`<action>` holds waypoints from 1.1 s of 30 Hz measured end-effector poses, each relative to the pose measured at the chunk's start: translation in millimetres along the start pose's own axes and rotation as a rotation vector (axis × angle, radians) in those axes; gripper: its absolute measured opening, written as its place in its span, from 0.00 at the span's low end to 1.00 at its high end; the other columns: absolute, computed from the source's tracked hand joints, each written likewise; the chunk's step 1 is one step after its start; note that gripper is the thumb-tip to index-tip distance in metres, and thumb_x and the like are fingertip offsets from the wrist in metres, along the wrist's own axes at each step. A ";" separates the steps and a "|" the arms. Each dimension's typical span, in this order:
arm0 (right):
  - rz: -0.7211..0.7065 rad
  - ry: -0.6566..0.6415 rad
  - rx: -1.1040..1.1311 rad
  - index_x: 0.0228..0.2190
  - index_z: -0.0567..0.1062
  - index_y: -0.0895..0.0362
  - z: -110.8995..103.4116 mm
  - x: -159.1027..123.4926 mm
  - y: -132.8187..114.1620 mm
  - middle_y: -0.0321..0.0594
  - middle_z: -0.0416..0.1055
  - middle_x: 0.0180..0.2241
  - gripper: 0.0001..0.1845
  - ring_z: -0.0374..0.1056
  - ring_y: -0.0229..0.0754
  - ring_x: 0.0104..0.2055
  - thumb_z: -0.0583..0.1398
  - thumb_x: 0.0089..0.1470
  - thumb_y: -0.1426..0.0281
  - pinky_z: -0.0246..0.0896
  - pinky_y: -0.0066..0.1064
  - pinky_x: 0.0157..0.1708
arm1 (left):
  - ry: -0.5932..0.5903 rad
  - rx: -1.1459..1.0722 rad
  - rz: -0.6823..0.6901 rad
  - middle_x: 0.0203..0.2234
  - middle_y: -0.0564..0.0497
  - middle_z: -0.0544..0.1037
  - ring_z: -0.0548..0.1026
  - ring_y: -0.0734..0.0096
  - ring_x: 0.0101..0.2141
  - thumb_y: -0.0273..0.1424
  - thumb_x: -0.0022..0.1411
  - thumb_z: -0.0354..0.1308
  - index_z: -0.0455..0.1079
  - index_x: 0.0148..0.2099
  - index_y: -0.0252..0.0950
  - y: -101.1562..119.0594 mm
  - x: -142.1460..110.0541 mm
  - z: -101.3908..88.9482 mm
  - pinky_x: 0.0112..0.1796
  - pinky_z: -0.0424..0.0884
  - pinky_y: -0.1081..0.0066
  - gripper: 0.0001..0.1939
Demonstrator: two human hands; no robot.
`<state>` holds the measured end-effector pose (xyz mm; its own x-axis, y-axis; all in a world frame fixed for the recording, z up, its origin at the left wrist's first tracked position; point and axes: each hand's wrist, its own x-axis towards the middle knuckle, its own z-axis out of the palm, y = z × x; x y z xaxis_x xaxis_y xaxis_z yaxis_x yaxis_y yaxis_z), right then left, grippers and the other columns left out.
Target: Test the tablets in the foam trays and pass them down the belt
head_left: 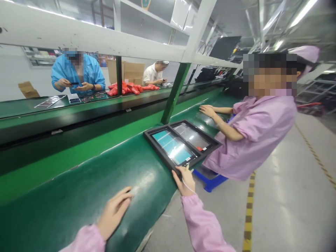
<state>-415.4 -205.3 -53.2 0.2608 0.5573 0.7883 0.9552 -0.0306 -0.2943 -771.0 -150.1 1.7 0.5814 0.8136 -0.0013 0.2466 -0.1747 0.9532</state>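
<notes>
My right hand [187, 182] is at the near corner of a black tray [172, 166], its thumb and fingers closed on the rim. Two compartments of the tray hold flat panels: one panel [172, 145] has a blue-green face, the other [193, 135] is greyish and glossy with a red spot. A thin white cord runs over my right wrist. Lower left, my left hand [114, 211] hovers over or rests on the green bench mat [78, 196], its fingers stretched out and loosely together. A small dark spot shows at its fingertips; what it is I cannot tell.
A co-worker in pink [265, 126] sits close on the right, on a blue stool [210, 182], hands on the bench. A green post [175, 92] rises behind the tray. Across the line, two people work near red bags [133, 88]. Floor tape [249, 213] runs at right.
</notes>
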 end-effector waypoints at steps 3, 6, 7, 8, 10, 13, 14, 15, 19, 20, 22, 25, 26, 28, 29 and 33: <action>0.086 -0.031 -0.012 0.39 0.76 0.58 6.7 20.6 30.4 0.50 0.76 0.38 0.20 0.72 0.49 0.42 0.56 0.62 0.54 0.69 0.41 0.46 | 0.284 0.066 -0.133 0.58 0.45 0.73 0.74 0.50 0.55 0.54 0.58 0.58 0.79 0.39 0.43 -32.3 -60.4 -74.1 0.58 0.68 0.52 0.21; 0.234 -0.072 -0.034 0.37 0.75 0.58 3.5 39.3 53.2 0.54 0.75 0.40 0.20 0.71 0.53 0.44 0.55 0.59 0.54 0.67 0.44 0.48 | 0.618 0.122 -0.293 0.54 0.46 0.77 0.74 0.47 0.54 0.55 0.53 0.62 0.79 0.39 0.43 -56.3 -119.7 -133.6 0.57 0.67 0.49 0.23; 0.293 -0.090 -0.045 0.36 0.75 0.58 0.0 45.3 58.5 0.55 0.75 0.41 0.18 0.70 0.54 0.46 0.55 0.57 0.56 0.66 0.45 0.49 | 0.686 0.134 -0.333 0.52 0.47 0.78 0.75 0.47 0.54 0.55 0.52 0.64 0.79 0.39 0.43 -60.1 -134.8 -147.1 0.57 0.68 0.49 0.23; 0.355 -0.110 -0.054 0.35 0.75 0.58 -4.5 51.4 62.3 0.56 0.74 0.42 0.16 0.70 0.55 0.47 0.56 0.56 0.58 0.66 0.46 0.49 | 0.739 0.142 -0.348 0.51 0.47 0.78 0.75 0.48 0.53 0.54 0.51 0.64 0.79 0.38 0.42 -61.9 -146.3 -156.9 0.56 0.69 0.50 0.22; 0.467 -0.155 -0.066 0.33 0.74 0.58 -14.6 65.4 63.7 0.55 0.74 0.41 0.13 0.70 0.56 0.46 0.57 0.53 0.62 0.64 0.49 0.49 | 0.775 0.154 -0.304 0.49 0.46 0.79 0.78 0.51 0.49 0.53 0.53 0.64 0.78 0.34 0.40 -60.2 -158.2 -165.9 0.53 0.73 0.55 0.21; 0.587 -0.179 -0.050 0.36 0.74 0.60 -24.3 92.7 39.6 0.61 0.71 0.48 0.12 0.67 0.60 0.52 0.56 0.51 0.67 0.56 0.55 0.55 | 0.696 0.184 -0.154 0.46 0.43 0.80 0.80 0.56 0.43 0.54 0.57 0.59 0.77 0.30 0.38 -51.6 -155.3 -161.0 0.43 0.78 0.63 0.23; 0.602 -0.183 -0.020 0.39 0.74 0.63 -24.4 102.6 21.8 0.64 0.68 0.51 0.15 0.65 0.61 0.54 0.55 0.51 0.69 0.52 0.57 0.57 | 0.661 0.208 -0.108 0.45 0.43 0.80 0.79 0.57 0.42 0.53 0.57 0.59 0.78 0.30 0.38 -48.4 -151.5 -157.6 0.42 0.77 0.64 0.23; 0.599 -0.194 0.027 0.43 0.73 0.65 -22.7 111.6 -1.4 0.67 0.65 0.54 0.18 0.63 0.62 0.57 0.54 0.52 0.70 0.49 0.57 0.59 | 0.624 0.231 -0.071 0.45 0.43 0.80 0.79 0.56 0.43 0.53 0.58 0.58 0.78 0.29 0.38 -45.3 -147.1 -154.3 0.43 0.76 0.64 0.23; 0.459 -0.404 0.408 0.54 0.69 0.68 -3.8 119.6 -139.2 0.61 0.69 0.51 0.26 0.66 0.53 0.54 0.48 0.61 0.65 0.52 0.45 0.59 | 0.569 0.203 0.003 0.43 0.43 0.81 0.78 0.55 0.45 0.52 0.56 0.60 0.77 0.29 0.39 -35.0 -123.6 -144.5 0.50 0.71 0.61 0.21; 0.407 -0.488 0.536 0.55 0.69 0.66 4.0 112.9 -179.2 0.55 0.72 0.48 0.27 0.67 0.48 0.52 0.46 0.63 0.63 0.53 0.40 0.58 | 0.568 0.177 0.015 0.42 0.44 0.81 0.78 0.55 0.45 0.52 0.56 0.60 0.77 0.30 0.39 -33.7 -115.4 -142.5 0.50 0.70 0.60 0.20; 0.313 -0.657 0.787 0.51 0.73 0.61 25.1 93.7 -255.9 0.47 0.74 0.44 0.27 0.70 0.40 0.45 0.45 0.64 0.58 0.59 0.32 0.52 | 0.559 0.140 0.048 0.42 0.44 0.81 0.78 0.56 0.44 0.52 0.57 0.59 0.78 0.37 0.39 -33.6 -95.7 -138.7 0.51 0.70 0.60 0.21; 0.276 -0.850 1.087 0.37 0.77 0.58 69.1 65.6 -345.3 0.41 0.73 0.34 0.29 0.68 0.37 0.32 0.49 0.62 0.48 0.65 0.30 0.38 | 0.560 -0.003 0.081 0.50 0.42 0.78 0.79 0.59 0.43 0.53 0.61 0.55 0.72 0.54 0.38 -39.8 -64.9 -135.9 0.48 0.73 0.61 0.28; 0.288 -0.899 1.172 0.32 0.76 0.59 84.7 58.3 -365.3 0.40 0.72 0.30 0.33 0.66 0.36 0.29 0.48 0.61 0.44 0.64 0.30 0.34 | 0.568 -0.093 0.073 0.53 0.42 0.76 0.78 0.59 0.45 0.54 0.62 0.55 0.69 0.58 0.38 -43.0 -56.8 -136.5 0.48 0.74 0.61 0.31; 0.368 -0.979 1.309 0.25 0.71 0.58 112.1 46.6 -390.1 0.37 0.64 0.21 0.38 0.60 0.34 0.21 0.44 0.58 0.38 0.59 0.29 0.25 | 0.588 -0.297 0.029 0.55 0.41 0.74 0.77 0.59 0.47 0.54 0.61 0.57 0.69 0.58 0.37 -49.5 -46.5 -139.9 0.49 0.74 0.63 0.32; 0.427 -1.008 1.364 0.22 0.67 0.57 122.7 42.1 -395.5 0.34 0.58 0.16 0.40 0.54 0.33 0.18 0.42 0.57 0.35 0.53 0.28 0.20 | 0.594 -0.383 0.006 0.54 0.42 0.75 0.77 0.59 0.48 0.54 0.59 0.59 0.71 0.55 0.36 -52.1 -44.3 -142.2 0.50 0.74 0.64 0.32; 0.613 -1.116 1.576 0.22 0.62 0.55 141.4 33.8 -389.6 0.26 0.46 0.14 0.37 0.42 0.30 0.16 0.49 0.54 0.34 0.37 0.26 0.18 | 0.633 -0.490 -0.060 0.53 0.44 0.75 0.78 0.61 0.44 0.53 0.53 0.66 0.73 0.50 0.36 -54.4 -46.4 -150.4 0.51 0.74 0.64 0.30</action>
<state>-798.6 -57.2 11.8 -0.3335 0.9427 -0.0084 -0.2992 -0.1143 -0.9473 -928.1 -94.9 -4.6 -0.0080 0.9997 -0.0252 -0.1899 0.0232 0.9815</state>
